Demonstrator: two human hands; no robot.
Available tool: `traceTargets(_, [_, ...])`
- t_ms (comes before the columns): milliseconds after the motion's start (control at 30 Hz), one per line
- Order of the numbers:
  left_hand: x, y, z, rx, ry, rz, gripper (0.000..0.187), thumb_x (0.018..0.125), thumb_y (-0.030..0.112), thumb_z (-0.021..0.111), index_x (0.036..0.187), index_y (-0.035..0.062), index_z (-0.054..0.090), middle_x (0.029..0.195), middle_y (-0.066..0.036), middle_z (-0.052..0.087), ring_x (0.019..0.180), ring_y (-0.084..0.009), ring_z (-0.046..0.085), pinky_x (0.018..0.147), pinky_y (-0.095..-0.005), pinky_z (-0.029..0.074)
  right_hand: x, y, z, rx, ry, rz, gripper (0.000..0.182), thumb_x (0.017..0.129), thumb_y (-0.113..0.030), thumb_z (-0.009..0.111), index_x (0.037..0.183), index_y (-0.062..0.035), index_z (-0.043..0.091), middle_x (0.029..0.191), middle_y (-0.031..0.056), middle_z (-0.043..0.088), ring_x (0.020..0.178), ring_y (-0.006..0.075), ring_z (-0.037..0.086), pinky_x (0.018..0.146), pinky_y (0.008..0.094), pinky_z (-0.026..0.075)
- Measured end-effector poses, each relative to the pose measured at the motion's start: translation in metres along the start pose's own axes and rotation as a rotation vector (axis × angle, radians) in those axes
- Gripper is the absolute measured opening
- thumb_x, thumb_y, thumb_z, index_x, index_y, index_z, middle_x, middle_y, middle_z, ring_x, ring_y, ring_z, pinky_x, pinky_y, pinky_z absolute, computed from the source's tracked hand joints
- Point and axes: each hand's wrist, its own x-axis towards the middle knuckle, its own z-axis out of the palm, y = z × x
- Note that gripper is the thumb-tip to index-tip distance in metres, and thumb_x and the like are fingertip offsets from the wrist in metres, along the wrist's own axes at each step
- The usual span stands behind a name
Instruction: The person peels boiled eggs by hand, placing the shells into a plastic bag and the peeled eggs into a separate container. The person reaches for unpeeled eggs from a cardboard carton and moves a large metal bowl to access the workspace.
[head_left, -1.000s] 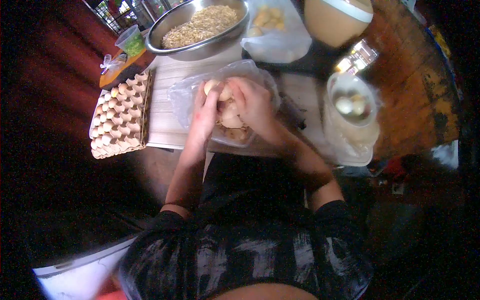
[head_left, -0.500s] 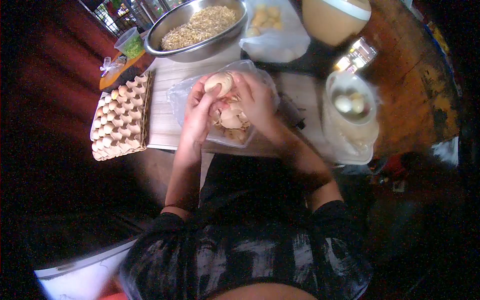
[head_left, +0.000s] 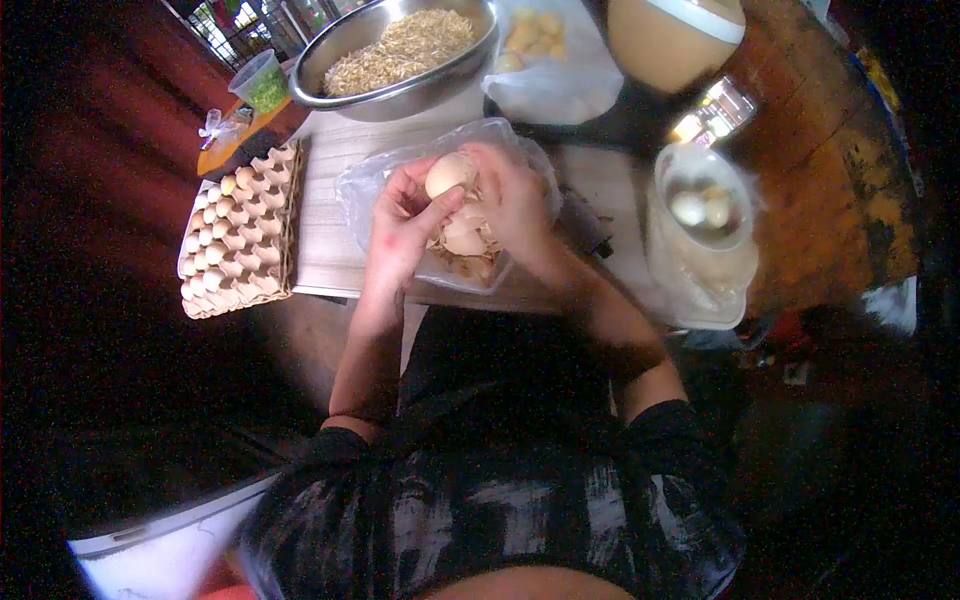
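Observation:
A pale egg (head_left: pixel 449 176) sits in my left hand (head_left: pixel 408 220), whose fingers curl round it from the left while the thumb lies across its lower side. Close against the egg's right side is my right hand (head_left: pixel 515 195), with fingers smeared by motion. Whether it grips the egg or a bit of shell cannot be made out. Under both hands a clear plastic bag (head_left: pixel 355 195) lies spread over a container, with broken eggshells (head_left: pixel 466 240) piled inside. At the left stands a cardboard egg tray (head_left: pixel 262 255), partly filled with several eggs (head_left: pixel 213 235).
A metal basin (head_left: pixel 400 105) of straw-like shreds stands at the back, beside a plastic bag (head_left: pixel 560 85) holding yellowish round items. On the right are a white bowl (head_left: pixel 703 205) of peeled eggs, a lit phone (head_left: pixel 715 112) and a beige tub (head_left: pixel 675 40). A cup (head_left: pixel 262 85) holds something green.
The egg has turned and shifted slightly right and down in my left hand. My left thumb has slid lower across it, and my right hand has moved a little.

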Motion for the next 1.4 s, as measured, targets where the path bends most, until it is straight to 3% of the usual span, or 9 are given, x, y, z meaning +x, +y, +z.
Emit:
traceTargets(200, [-0.001, 0.001, -0.001, -0.155, -0.012, -0.082, 0.036, 0.081, 0.003, 0.065, 0.113, -0.0001, 0.049, 0.096, -0.008, 0.063, 0.082, -0.0132, 0.062, 0.069, -0.0233, 0.048, 0.002, 0.008, -0.001, -0.04, 0.042, -0.06, 0.019, 0.091, -0.014, 0.048, 0.095, -0.0012, 0.061, 0.087, 0.0186, 0.063, 0.079, 0.036, 0.061, 0.072, 0.0413, 0.047])
traceTargets(233, [0.0, 0.002, -0.001, -0.155, -0.012, -0.081, 0.036, 0.081, 0.003, 0.065, 0.113, -0.0001, 0.049, 0.096, -0.008, 0.063, 0.082, -0.0132, 0.062, 0.069, -0.0233, 0.048, 0.002, 0.009, -0.001, -0.022, 0.031, 0.016, 0.019, 0.091, -0.015, 0.049, 0.095, -0.0009, 0.061, 0.086, 0.018, 0.063, 0.078, 0.0355, 0.061, 0.07, 0.0402, 0.048])
traceTargets(400, [0.002, -0.001, -0.004, -0.112, 0.045, 0.039, 0.034, 0.082, -0.001, 0.061, 0.113, -0.002, 0.046, 0.104, -0.011, 0.058, 0.087, -0.0201, 0.063, 0.073, -0.0292, 0.055, 0.003, 0.007, 0.002, 0.117, 0.002, 0.066, 0.022, 0.09, -0.019, 0.053, 0.097, -0.0002, 0.063, 0.084, 0.0164, 0.065, 0.076, 0.0323, 0.063, 0.068, 0.0369, 0.049])
traceTargets(567, [0.002, -0.007, 0.001, 0.08, 0.145, 0.167, 0.042, 0.075, -0.001, 0.071, 0.108, 0.0004, 0.046, 0.095, -0.011, 0.061, 0.079, -0.0145, 0.063, 0.063, -0.0236, 0.053, 0.001, 0.006, 0.001, 0.185, -0.104, 0.206, 0.026, 0.088, -0.022, 0.057, 0.101, -0.0011, 0.064, 0.089, 0.0155, 0.066, 0.079, 0.0274, 0.065, 0.072, 0.0331, 0.05])
traceTargets(900, [0.0, -0.016, 0.013, 0.41, 0.276, 0.318, 0.047, 0.068, 0.009, 0.08, 0.103, 0.0036, 0.048, 0.083, -0.008, 0.063, 0.066, -0.009, 0.059, 0.054, -0.0213, 0.048, -0.004, 0.005, 0.004, -0.006, 0.045, 0.071, 0.019, 0.088, -0.015, 0.054, 0.097, 0.0001, 0.062, 0.088, 0.018, 0.065, 0.081, 0.0331, 0.063, 0.072, 0.0382, 0.049])
traceTargets(967, [0.0, -0.016, 0.014, 0.372, 0.274, 0.331, 0.047, 0.068, 0.009, 0.08, 0.103, 0.0036, 0.049, 0.082, -0.008, 0.063, 0.066, -0.0089, 0.059, 0.055, -0.0211, 0.048, -0.003, 0.007, 0.004, -0.066, 0.086, -0.028, 0.017, 0.087, -0.014, 0.055, 0.096, -0.0009, 0.06, 0.087, 0.0184, 0.064, 0.08, 0.0352, 0.061, 0.071, 0.0404, 0.049])
traceTargets(1200, [-0.001, -0.007, 0.016, 0.126, 0.2, 0.281, 0.044, 0.072, 0.001, 0.074, 0.106, 0.0022, 0.046, 0.089, -0.01, 0.063, 0.071, -0.0102, 0.061, 0.059, -0.0208, 0.05, -0.001, 0.014, 0.003, -0.206, 0.098, -0.063, 0.016, 0.087, -0.015, 0.054, 0.094, -0.0016, 0.06, 0.087, 0.018, 0.063, 0.081, 0.0357, 0.06, 0.072, 0.0421, 0.046])
traceTargets(1300, [0.002, -0.01, 0.013, 0.093, 0.209, 0.298, 0.044, 0.073, -0.002, 0.072, 0.108, 0.0021, 0.044, 0.091, -0.01, 0.062, 0.072, -0.0116, 0.062, 0.06, -0.0211, 0.052, 0.0, 0.009, 0.002, -0.045, 0.058, -0.021, 0.017, 0.088, -0.015, 0.053, 0.094, -0.0014, 0.061, 0.086, 0.0174, 0.063, 0.08, 0.0367, 0.059, 0.072, 0.0424, 0.046])
traceTargets(1400, [-0.003, -0.001, 0.014, 0.079, 0.214, 0.265, 0.045, 0.073, -0.002, 0.072, 0.108, 0.0027, 0.044, 0.093, -0.011, 0.061, 0.073, -0.0127, 0.062, 0.061, -0.0217, 0.052, -0.002, 0.002, 0.004, 0.042, 0.037, -0.01, 0.019, 0.088, -0.017, 0.056, 0.094, -0.0004, 0.062, 0.086, 0.0155, 0.064, 0.078, 0.031, 0.061, 0.071, 0.0389, 0.047])
